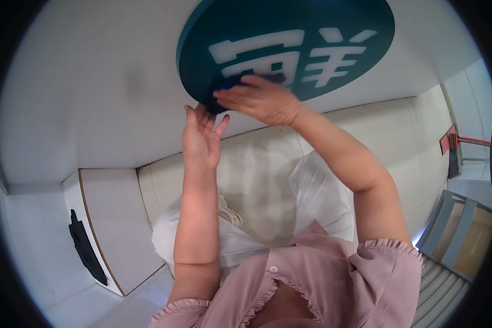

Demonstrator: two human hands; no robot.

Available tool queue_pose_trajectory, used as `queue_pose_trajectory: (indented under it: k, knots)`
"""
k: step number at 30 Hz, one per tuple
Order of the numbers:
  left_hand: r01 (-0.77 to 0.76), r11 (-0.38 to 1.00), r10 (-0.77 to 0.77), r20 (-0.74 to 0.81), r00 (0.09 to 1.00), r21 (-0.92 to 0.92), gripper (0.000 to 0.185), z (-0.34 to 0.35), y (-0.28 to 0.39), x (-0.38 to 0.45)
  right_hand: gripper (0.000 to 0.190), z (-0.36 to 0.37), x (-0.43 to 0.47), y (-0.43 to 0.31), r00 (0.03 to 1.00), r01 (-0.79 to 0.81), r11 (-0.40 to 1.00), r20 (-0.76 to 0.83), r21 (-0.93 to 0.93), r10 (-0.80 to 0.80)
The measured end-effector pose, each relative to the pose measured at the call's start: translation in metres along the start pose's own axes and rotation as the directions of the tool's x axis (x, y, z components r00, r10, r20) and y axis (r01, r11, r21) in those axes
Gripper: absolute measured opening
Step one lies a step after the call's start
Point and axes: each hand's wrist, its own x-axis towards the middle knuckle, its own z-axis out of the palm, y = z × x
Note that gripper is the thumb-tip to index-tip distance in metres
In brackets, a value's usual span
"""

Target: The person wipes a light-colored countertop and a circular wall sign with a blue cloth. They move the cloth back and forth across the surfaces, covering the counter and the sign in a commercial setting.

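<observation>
A round dark teal sign with raised thickness stands out from a white panel in front of me and bears large white characters. My right hand lies flat over a dark blue cloth, pressing it against the sign's lower part; the hand is slightly blurred. Just below the sign's bottom left edge is my left hand, palm turned up and fingers spread. Its fingertips reach the rim near the cloth; whether they touch the cloth is hidden.
Pale floor tiles lie beneath my bent knees. At left stands a white cabinet panel with a brown edge and a black object beside it. A grey slatted chair and a red-handled cleaning tool are at right.
</observation>
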Motion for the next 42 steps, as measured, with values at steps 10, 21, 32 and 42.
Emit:
queue_pose_trajectory:
  k: [10,21,32,42]
  knots:
    - [-0.010,0.998,0.007,0.055,0.998,0.058,0.062,-0.006,-0.004,0.000,0.059,-0.112,0.010,0.122,0.715,-0.519,0.811,-0.657,-0.270,0.239]
    - [-0.047,0.991,0.042,0.044,0.998,0.126,0.061,0.002,-0.003,-0.009,0.046,-0.014,-0.038,0.058,0.679,-0.531,0.841,-0.646,-0.104,0.348]
    - [-0.088,0.986,0.082,0.049,0.995,0.144,0.061,0.002,-0.007,-0.006,0.055,0.024,-0.119,-0.019,0.930,-0.366,0.924,-0.006,-0.110,0.368]
    - [-0.044,0.982,0.040,0.030,0.999,0.182,0.065,-0.002,-0.003,-0.004,0.050,-0.011,-0.021,0.009,0.828,-0.458,0.884,-0.406,-0.094,0.386]
